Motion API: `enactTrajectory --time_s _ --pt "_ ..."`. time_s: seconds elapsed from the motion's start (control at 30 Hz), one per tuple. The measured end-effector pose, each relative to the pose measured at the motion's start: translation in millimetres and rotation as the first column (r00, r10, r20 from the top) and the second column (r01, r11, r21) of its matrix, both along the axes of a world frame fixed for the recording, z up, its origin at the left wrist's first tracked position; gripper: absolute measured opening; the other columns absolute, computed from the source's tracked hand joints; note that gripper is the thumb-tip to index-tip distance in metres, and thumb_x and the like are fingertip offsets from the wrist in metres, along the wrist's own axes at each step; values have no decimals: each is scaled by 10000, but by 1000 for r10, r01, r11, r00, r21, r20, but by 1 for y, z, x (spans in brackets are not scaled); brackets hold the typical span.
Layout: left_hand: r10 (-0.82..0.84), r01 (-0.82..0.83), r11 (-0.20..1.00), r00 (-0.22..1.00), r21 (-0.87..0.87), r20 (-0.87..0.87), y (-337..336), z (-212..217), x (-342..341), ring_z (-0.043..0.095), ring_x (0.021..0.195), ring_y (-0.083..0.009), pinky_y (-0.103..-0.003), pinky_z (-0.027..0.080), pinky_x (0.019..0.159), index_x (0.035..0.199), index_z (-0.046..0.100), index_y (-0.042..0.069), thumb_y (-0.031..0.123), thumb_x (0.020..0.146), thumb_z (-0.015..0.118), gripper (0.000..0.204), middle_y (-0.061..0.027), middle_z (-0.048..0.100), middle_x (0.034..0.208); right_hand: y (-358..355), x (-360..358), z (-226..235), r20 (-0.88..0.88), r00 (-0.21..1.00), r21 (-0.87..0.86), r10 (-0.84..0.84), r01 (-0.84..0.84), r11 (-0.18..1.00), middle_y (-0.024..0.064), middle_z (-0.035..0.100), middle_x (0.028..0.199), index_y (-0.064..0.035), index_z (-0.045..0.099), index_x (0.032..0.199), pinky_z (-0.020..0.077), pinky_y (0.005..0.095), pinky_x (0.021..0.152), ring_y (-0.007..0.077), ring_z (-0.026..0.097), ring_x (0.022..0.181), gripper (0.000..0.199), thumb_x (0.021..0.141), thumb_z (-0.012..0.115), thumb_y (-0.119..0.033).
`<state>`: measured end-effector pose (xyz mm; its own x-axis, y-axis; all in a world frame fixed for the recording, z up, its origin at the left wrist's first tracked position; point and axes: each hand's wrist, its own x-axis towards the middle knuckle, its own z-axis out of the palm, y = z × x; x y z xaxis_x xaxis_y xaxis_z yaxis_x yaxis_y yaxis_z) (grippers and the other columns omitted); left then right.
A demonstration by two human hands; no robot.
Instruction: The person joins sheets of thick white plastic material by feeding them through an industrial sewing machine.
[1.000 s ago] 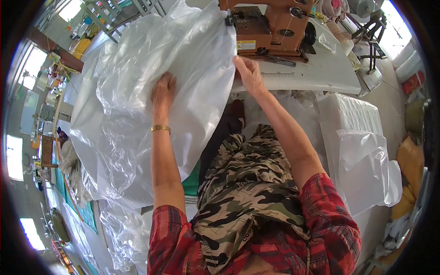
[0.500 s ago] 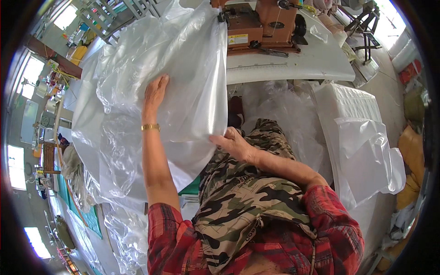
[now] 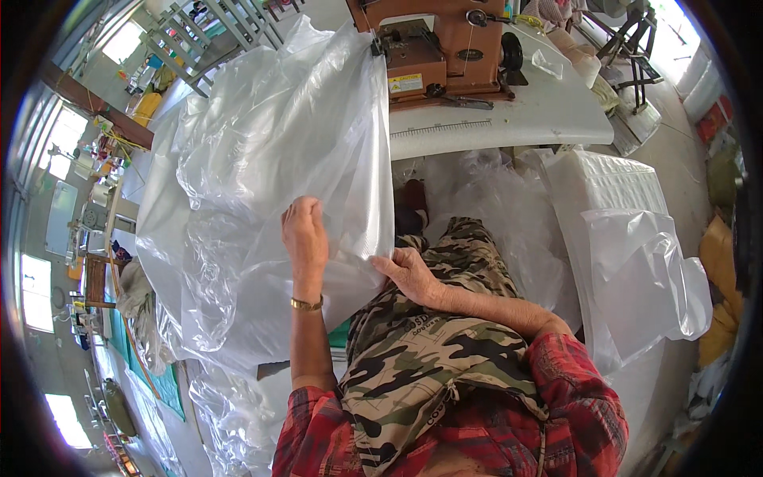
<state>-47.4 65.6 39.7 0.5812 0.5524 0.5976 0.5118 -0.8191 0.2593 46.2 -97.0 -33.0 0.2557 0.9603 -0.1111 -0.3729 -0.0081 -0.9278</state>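
A large translucent white plastic sheet (image 3: 262,159) spreads in loose folds over the left side and hangs down in front of me. My right hand (image 3: 409,274) pinches its right-hand edge near my lap, thumb and fingers closed on it. Further left, my left hand (image 3: 305,234) lies on the sheet with its fingers curled in, closed on a fold of the plastic; the fingertips are hidden. Beyond the sheet's far right corner stands a brown sewing machine (image 3: 445,48) on a pale table (image 3: 517,115). The sheet's far corner reaches the machine's needle side.
On the right lies a stack of folded white plastic (image 3: 628,238). Crumpled clear plastic (image 3: 501,207) fills the space under the table. A pair of dark snips (image 3: 469,102) rests at the machine's base. A grey metal rack (image 3: 195,44) stands at the far left.
My left hand has drawn back toward me and slightly right, its fingers now curled. My right hand, still pinching the edge, has come a little nearer, and the sheet has shifted with it.
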Motion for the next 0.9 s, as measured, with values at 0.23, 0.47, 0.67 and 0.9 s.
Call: enactTrajectory --time_s 0.23,0.47,0.67,0.9 --pt "63 155 865 910 -477 410 -25 41 -18 493 603 -150 -289 425 564 932 534 12 160 1016 460 186 -51 539 714 -1 -4 0 -13 1000 39 -13 14 999 4 632 767 54 646 954 494 244 580 69 552 635 297 979 562 -229" --pt "-56 138 919 973 -369 224 -75 22 -10 529 540 -290 -356 406 515 1019 559 24 145 994 500 137 -169 538 661 -4 -6 1 57 997 49 -43 40 998 14 614 720 57 629 934 476 245 571 60 541 634 308 975 560 -240" --pt "-179 174 887 983 -428 28 -91 11 -6 591 611 -360 -397 430 517 951 555 47 121 933 569 78 -162 589 692 -16 -11 13 94 989 218 -114 92 972 27 594 720 2 588 892 460 289 595 116 551 647 256 958 586 -245" --pt "-216 300 686 954 -663 208 -85 19 -7 572 549 -261 -331 429 528 921 586 5 60 910 571 58 -147 584 672 -25 -2 26 642 710 381 -289 31 924 111 545 697 -46 504 793 447 404 783 335 550 706 184 851 651 -139"
